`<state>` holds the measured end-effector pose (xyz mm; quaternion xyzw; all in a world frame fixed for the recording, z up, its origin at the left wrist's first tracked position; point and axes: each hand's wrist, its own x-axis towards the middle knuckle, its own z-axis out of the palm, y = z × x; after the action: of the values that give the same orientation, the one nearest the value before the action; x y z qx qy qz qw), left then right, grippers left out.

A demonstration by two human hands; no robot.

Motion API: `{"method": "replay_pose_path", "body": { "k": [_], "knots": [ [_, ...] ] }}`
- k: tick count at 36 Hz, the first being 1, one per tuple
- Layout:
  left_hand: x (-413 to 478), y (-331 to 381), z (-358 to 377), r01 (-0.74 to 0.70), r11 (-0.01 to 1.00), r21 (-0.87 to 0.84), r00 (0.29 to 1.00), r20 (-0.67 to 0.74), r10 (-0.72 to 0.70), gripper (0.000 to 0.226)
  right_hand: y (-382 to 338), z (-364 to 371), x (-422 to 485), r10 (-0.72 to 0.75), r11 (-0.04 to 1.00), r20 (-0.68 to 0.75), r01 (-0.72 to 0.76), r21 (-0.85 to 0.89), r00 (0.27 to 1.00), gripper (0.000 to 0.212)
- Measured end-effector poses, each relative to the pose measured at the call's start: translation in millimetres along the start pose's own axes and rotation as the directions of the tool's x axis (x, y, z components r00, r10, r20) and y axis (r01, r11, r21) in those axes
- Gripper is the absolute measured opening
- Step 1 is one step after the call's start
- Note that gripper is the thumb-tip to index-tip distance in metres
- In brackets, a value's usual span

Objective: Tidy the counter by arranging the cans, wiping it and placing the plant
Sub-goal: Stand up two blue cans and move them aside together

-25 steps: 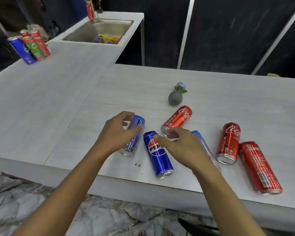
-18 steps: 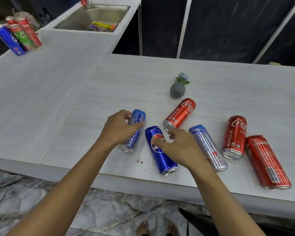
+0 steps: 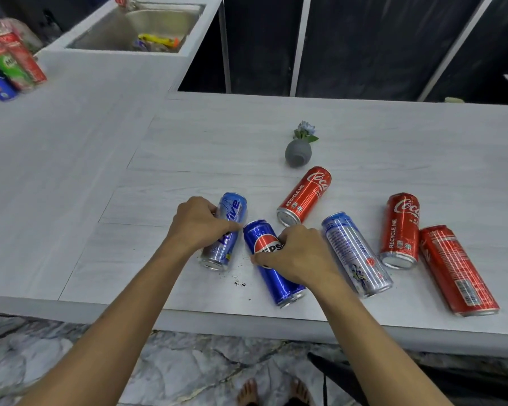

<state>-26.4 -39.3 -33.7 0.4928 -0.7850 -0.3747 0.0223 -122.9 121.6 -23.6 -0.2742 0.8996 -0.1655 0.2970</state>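
Observation:
Several cans lie on their sides on the white counter [image 3: 71, 177]. My left hand [image 3: 198, 224] grips a light blue can [image 3: 229, 212]. My right hand [image 3: 296, 254] curls round a dark blue Pepsi can [image 3: 272, 276] beside it. A silver-blue can [image 3: 355, 253] lies just right of my right hand. A red Coca-Cola can [image 3: 305, 196] lies behind the hands, and two more red cans [image 3: 401, 230] [image 3: 456, 268] lie at the right. A small grey vase with a plant [image 3: 299, 149] lies tipped over behind the cans.
Several upright cans [image 3: 9, 68] stand at the far left of the counter. A steel sink [image 3: 138, 27] holding yellow items sits at the back left. Dark crumbs [image 3: 239, 284] lie near the counter's front edge. Marble floor and bare feet show below.
My right hand has closed down onto the Pepsi can from just above it. My left hand keeps its grip on the light blue can. The camera view has shifted slightly.

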Motion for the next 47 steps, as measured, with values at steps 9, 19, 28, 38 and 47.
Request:
{"method": "replay_pose_path", "body": {
  "k": [9,19,28,38,47],
  "knots": [
    [-15,-13,-9,-0.085,0.962,-0.259,0.996,-0.024,0.082,0.049,5,-8,-13,-0.046,0.960,-0.022,0.050,0.274,0.999,0.052],
    [-51,-17,-14,-0.302,0.826,-0.475,0.953,-0.165,0.253,0.063,17,-17,-34,-0.142,0.836,-0.306,0.280,0.473,0.941,0.062],
    [-64,55,-11,-0.500,0.679,-0.537,0.863,-0.239,0.446,0.068,34,-68,-32,-0.133,0.703,-0.539,0.463,0.540,0.832,0.060],
    [-46,140,34,-0.586,0.632,-0.507,0.800,-0.237,0.552,0.069,92,-138,-4,-0.088,0.720,-0.650,0.499,0.482,0.755,0.061],
    [-24,215,100,-0.633,0.613,-0.473,0.755,-0.202,0.624,0.070,160,-190,30,-0.017,0.746,-0.714,0.484,0.457,0.699,0.061]
  ]
}}
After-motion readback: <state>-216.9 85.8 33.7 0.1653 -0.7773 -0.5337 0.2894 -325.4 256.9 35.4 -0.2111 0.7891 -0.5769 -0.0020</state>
